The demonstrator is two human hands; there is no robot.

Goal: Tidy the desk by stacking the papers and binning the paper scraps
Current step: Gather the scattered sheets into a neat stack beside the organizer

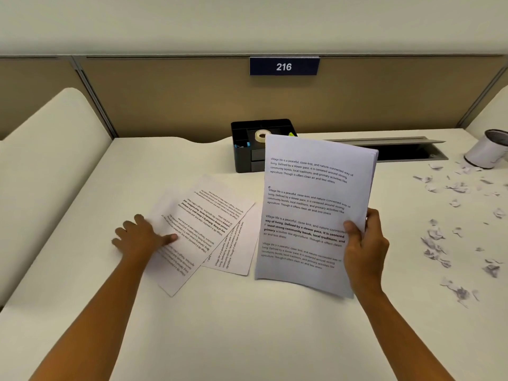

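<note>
The stack (pixel 310 210) is held tilted up off the worktop (pixel 247 325), just right of centre. The right hand (pixel 365 248) grips its 4 o'clock edge, with the thumb on the printed face and the other fingers (pixel 374 217) curled behind.

At the stack's 9 o'clock, 2 or 3 loose sheets (pixel 209 221) lie fanned and overlapping. The left hand (pixel 140 237) rests flat on the nearest one, spread and holding nothing.

Scraps (pixel 437 237) are strewn at 3 o'clock, with the bin (pixel 486 149) beyond them at 2 o'clock. An organiser (pixel 244 158) sits at 12 o'clock, partly behind the stack.

The step in hand looks like gathering the papers, and the scraps look untouched. Next, the left hand probably has to slide a flat sheet free, lift it and square it onto the stack.
</note>
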